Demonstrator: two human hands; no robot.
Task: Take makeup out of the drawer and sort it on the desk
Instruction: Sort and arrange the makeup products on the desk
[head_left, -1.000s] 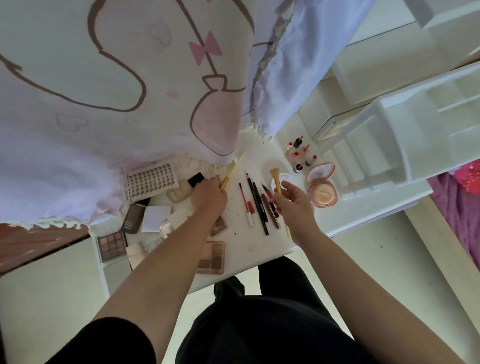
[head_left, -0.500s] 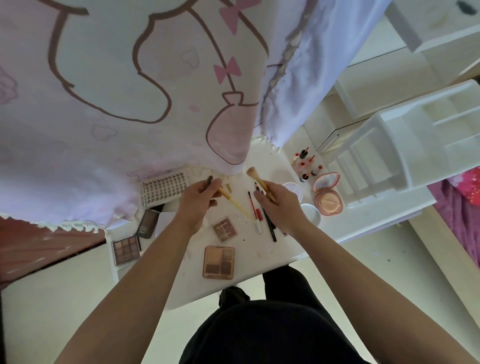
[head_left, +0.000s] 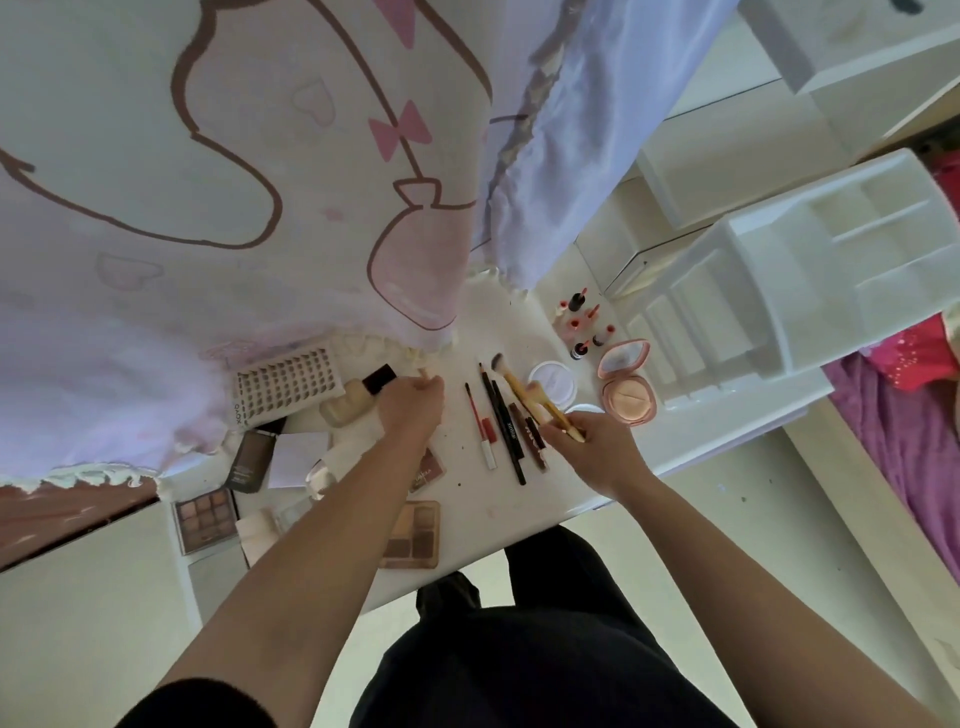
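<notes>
My right hand (head_left: 597, 449) grips two yellow-handled makeup brushes (head_left: 522, 395) by their ends, their bristle heads pointing up-left over the desk. Left of them several dark liner pencils (head_left: 503, 423) and a red lip pencil (head_left: 480, 427) lie side by side. My left hand (head_left: 410, 404) is curled round a thin cream stick (head_left: 424, 372); only its tip shows above the fingers. A foundation bottle (head_left: 353, 400) with a black cap lies just left of that hand. The small blush palette (head_left: 430, 470) is partly hidden under my left wrist.
A pink compact (head_left: 626, 397) stands open beside a white jar (head_left: 553, 382) and small red-capped bottles (head_left: 582, 325). A lash tray (head_left: 288, 387), brown tube (head_left: 254, 457) and eyeshadow palettes (head_left: 205, 519) (head_left: 413, 535) lie on the white desk (head_left: 467, 514). A white organiser (head_left: 779, 291) stands right; a printed curtain (head_left: 234, 208) overhangs the back.
The right hand held one brush and now holds two, having shifted right and down. The left hand no longer holds the long yellow brush and has moved back beside the foundation bottle.
</notes>
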